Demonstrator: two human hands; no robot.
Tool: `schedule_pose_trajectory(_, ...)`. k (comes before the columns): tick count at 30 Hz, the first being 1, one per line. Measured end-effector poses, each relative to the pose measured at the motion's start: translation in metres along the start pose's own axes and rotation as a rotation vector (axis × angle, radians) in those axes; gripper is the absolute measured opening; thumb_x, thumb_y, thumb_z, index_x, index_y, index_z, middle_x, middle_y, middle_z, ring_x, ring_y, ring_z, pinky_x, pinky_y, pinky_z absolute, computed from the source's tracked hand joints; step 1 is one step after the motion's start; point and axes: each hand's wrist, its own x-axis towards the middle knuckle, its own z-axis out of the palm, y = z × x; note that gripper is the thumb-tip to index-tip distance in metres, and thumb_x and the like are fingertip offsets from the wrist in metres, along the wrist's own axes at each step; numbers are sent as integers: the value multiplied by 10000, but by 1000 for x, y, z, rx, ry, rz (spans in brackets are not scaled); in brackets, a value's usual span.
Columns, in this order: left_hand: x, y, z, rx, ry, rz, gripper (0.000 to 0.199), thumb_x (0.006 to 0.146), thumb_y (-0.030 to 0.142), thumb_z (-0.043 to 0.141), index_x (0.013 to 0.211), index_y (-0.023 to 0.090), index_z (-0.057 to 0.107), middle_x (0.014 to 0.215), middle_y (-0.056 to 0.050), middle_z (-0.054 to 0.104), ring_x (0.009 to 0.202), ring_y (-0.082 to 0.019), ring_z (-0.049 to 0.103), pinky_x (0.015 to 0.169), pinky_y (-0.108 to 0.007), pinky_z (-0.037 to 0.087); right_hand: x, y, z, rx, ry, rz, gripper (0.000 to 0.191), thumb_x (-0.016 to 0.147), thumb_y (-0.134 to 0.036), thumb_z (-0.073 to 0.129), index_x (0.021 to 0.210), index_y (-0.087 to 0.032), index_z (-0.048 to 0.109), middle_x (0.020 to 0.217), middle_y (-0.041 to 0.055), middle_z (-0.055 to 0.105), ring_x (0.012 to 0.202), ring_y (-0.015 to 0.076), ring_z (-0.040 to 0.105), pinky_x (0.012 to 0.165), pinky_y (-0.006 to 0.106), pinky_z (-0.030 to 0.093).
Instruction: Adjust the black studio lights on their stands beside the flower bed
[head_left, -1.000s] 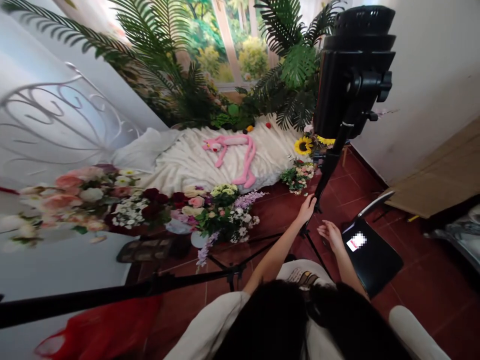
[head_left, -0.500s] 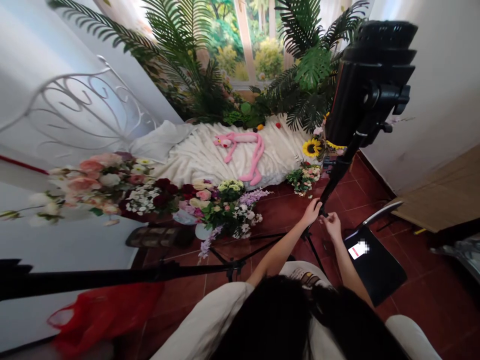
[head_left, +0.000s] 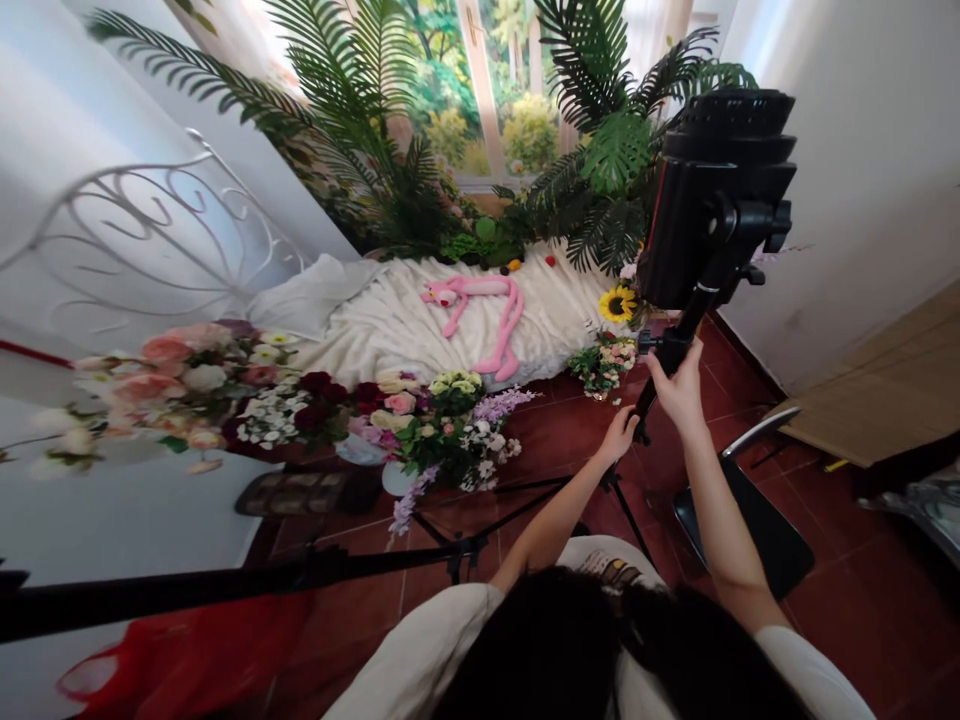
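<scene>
A black light stand (head_left: 654,400) rises in front of me on spread legs, with a black studio light (head_left: 720,200) mounted on top. My left hand (head_left: 621,434) is closed around the lower part of its pole. Higher up, just under the light, my right hand (head_left: 681,385) wraps the pole near a black clamp knob (head_left: 646,342). The fingers of both hands are partly hidden by the pole and by the hands themselves.
Behind the stand is a bed with a white cover (head_left: 360,320), bearing a pink plush toy (head_left: 480,290). Artificial flowers (head_left: 442,420) line its front. A black folding chair (head_left: 772,530) stands right, a second black stand (head_left: 225,575) crosses left, and a red bag (head_left: 202,650) lies below it.
My right hand has moved up from the lower knob to the pole below the light. The studio light sits lower and further left in view. My left hand still grips the pole.
</scene>
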Motion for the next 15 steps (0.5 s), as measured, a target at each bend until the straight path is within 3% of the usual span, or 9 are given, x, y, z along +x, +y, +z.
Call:
schedule_pose_trajectory(4, 0, 12, -3, -8, -45, 28, 476, 896, 483, 375, 1218, 158, 504, 1196, -108, 580, 1125, -196, 531, 1030, -366, 372, 0, 12, 6, -48, -20, 15, 541, 807, -446, 578, 1198, -159, 340, 1090, 135, 574, 1026, 210, 576, 895, 352, 461)
schedule_pose_trajectory(11, 4, 8, -1, -170, -32, -80, 487, 907, 469, 340, 1244, 158, 506, 1325, -88, 520, 1233, -186, 469, 1100, -348, 301, -68, 88, 32, -98, -13, 218, 445, 801, -376, 563, 1112, -156, 332, 1004, 142, 584, 909, 222, 604, 832, 379, 482)
schedule_pose_trajectory(15, 2, 4, -2, -203, -39, -120, 496, 885, 426, 412, 1300, 158, 457, 1330, -90, 520, 1221, -192, 490, 1095, -372, 320, -87, 109, 45, -99, 37, 247, 426, 809, -365, 551, 1121, -160, 346, 1066, 156, 571, 980, 228, 585, 875, 394, 466)
